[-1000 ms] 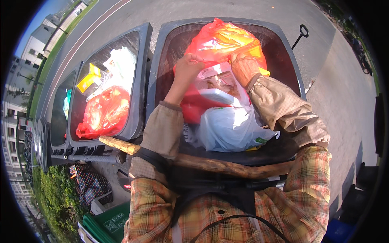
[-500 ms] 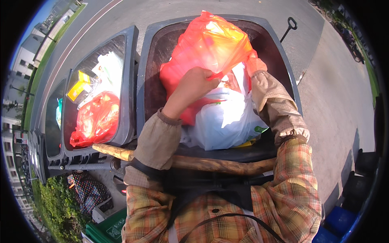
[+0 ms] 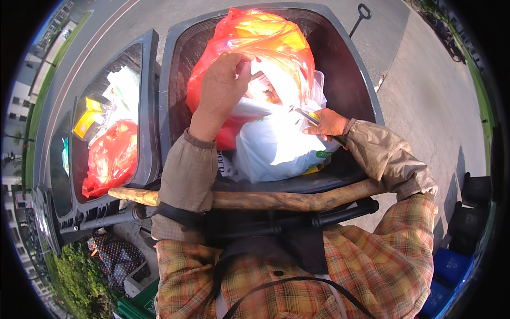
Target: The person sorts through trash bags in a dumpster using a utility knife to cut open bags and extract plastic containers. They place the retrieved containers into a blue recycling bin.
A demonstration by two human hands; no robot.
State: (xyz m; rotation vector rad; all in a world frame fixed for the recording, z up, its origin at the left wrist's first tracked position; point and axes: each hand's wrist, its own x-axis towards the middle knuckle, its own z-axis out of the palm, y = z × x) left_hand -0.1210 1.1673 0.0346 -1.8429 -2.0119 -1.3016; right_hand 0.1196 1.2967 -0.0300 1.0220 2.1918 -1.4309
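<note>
A large red plastic bag [image 3: 287, 40] lies in the open grey wheelie bin [image 3: 368, 87], its side torn open over pale, sunlit contents. My left hand [image 3: 220, 87] is closed at the edge of that opening, the thumb and fingers pinching the red plastic. My right hand [image 3: 328, 124] grips a slim, flat tool [image 3: 307, 116] that looks like a utility knife, its tip pointing left over a white plastic bag [image 3: 273, 151]. This white bag sits in front of the red one. Strong glare washes out part of both bags.
A wooden stick [image 3: 265, 201] lies across the bin's near side, below my forearms. Another open bin [image 3: 151, 114] on the left holds a red bag [image 3: 112, 157] and a yellow box [image 3: 87, 118]. A metal hook [image 3: 362, 16] is beyond the far right rim.
My right hand has drawn away from the red plastic toward the lower right, and the tool now shows in it. My left hand has moved up, and the bag's opening is wider.
</note>
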